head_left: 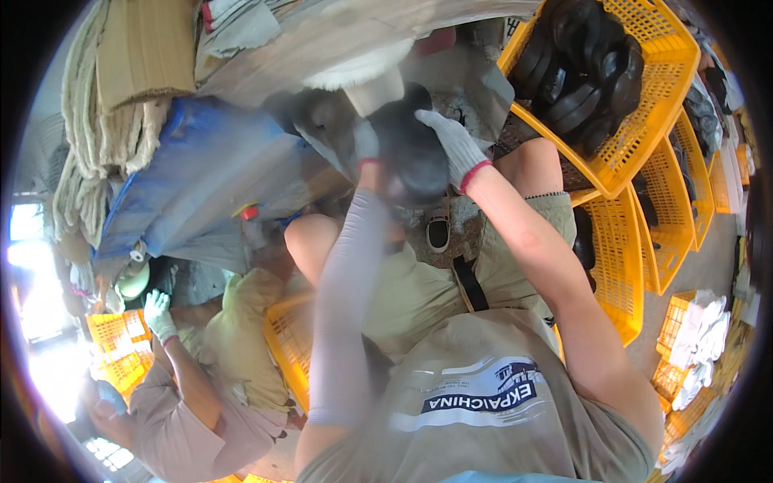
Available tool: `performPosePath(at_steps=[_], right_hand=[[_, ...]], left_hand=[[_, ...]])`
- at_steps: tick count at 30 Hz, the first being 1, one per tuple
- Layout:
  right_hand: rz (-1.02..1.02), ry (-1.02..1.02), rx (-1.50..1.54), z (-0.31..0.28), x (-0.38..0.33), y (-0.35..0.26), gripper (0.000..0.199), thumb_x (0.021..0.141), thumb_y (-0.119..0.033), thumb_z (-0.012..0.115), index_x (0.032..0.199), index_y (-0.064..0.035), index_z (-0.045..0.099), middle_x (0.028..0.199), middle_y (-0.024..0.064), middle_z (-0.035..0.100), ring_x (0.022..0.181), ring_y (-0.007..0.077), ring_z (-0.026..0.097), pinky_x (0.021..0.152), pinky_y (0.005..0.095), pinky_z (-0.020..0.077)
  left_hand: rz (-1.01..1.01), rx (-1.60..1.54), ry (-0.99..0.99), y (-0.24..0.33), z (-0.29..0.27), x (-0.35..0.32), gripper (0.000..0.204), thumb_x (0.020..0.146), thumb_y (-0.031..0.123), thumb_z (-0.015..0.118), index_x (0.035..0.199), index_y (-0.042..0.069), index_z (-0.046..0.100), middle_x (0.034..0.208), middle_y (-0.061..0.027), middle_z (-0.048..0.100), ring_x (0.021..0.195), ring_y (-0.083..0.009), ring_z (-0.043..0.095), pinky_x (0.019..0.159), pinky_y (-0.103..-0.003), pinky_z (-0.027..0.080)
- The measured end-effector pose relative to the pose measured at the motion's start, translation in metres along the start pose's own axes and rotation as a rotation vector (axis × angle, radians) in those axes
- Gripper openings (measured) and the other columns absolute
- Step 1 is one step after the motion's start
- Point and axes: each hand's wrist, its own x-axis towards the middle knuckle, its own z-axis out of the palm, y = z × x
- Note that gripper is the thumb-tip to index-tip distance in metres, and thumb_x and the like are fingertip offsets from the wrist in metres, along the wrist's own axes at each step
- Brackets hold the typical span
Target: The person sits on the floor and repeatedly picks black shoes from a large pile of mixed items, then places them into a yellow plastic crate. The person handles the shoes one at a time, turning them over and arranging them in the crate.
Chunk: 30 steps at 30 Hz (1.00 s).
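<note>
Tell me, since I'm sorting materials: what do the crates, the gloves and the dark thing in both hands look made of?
Crates: moulded plastic, bright yellow lattice walls.
Gloves, left hand and right hand: knitted fabric, pale grey with red cuffs.
Dark thing: possibly rubber or plastic, matt black and rounded; motion blur leaves it open.

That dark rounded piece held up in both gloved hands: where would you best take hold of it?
The dark rounded piece is bulky and blurred. A grip from opposite sides looks best, as shown: right hand cupped over its upper right curve, left hand on the left flank. Its rounded bulk seems too wide for one hand, and no handle shows.
</note>
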Motion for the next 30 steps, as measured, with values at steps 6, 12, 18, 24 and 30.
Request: performPosePath(at_steps=[6,12,18,24,30], right_hand=[[0.049,0.153,-0.078,0.003,-0.009,0.012,0.049,0.103,-0.025,0.071,0.141,0.0046,0.07,0.138,0.0136,0.073,0.131,0.0192,0.066,0.113,0.0353,0.0515],[0.119,0.102,-0.047,-0.001,-0.015,-0.002,0.044,0.099,-0.033,0.073,0.122,0.0048,0.073,0.109,0.0108,0.078,0.1,0.0162,0.067,0.089,0.0373,0.055],[0.023,-0.003,-0.214,0.011,-0.037,-0.08,0.051,0.102,-0.031,0.073,0.139,0.004,0.07,0.121,0.0089,0.077,0.11,0.019,0.069,0.095,0.0344,0.0543],[0.523,-0.046,-0.517,-0.194,-0.134,-0.177,0.065,0.09,-0.02,0.078,0.146,0.0082,0.065,0.13,0.0133,0.074,0.125,0.0181,0.067,0.109,0.0307,0.0515],[-0.105,0.436,0.016,-0.404,0.004,-0.041,0.05,0.106,-0.028,0.069,0.144,0.0049,0.065,0.131,0.0192,0.077,0.114,0.0276,0.078,0.102,0.0374,0.0615]], left_hand=[[-0.174,-1.145,0.064,-0.027,-0.002,-0.025,0.05,0.12,0.025,0.042,0.157,-0.007,0.05,0.149,-0.0125,0.064,0.137,-0.0248,0.061,0.123,-0.035,0.046],[-0.539,-0.995,0.034,-0.073,-0.034,-0.012,0.05,0.12,0.034,0.042,0.15,-0.003,0.057,0.142,-0.0144,0.069,0.129,-0.0271,0.067,0.111,-0.038,0.054],[-0.176,-0.065,0.074,0.002,-0.004,-0.044,0.032,0.111,0.008,0.06,0.142,0.002,0.054,0.136,-0.0124,0.07,0.12,-0.0243,0.068,0.105,-0.036,0.054],[-0.725,-1.164,-0.175,0.065,0.033,-0.044,0.073,0.114,0.056,0.052,0.162,0.0,0.048,0.134,-0.0191,0.07,0.105,-0.0325,0.069,0.1,-0.045,0.058],[-0.992,-0.848,-0.222,0.015,0.078,-0.04,0.089,0.115,0.069,0.033,0.163,-0.005,0.044,0.121,-0.0189,0.073,0.095,-0.0284,0.07,0.091,-0.041,0.06]])
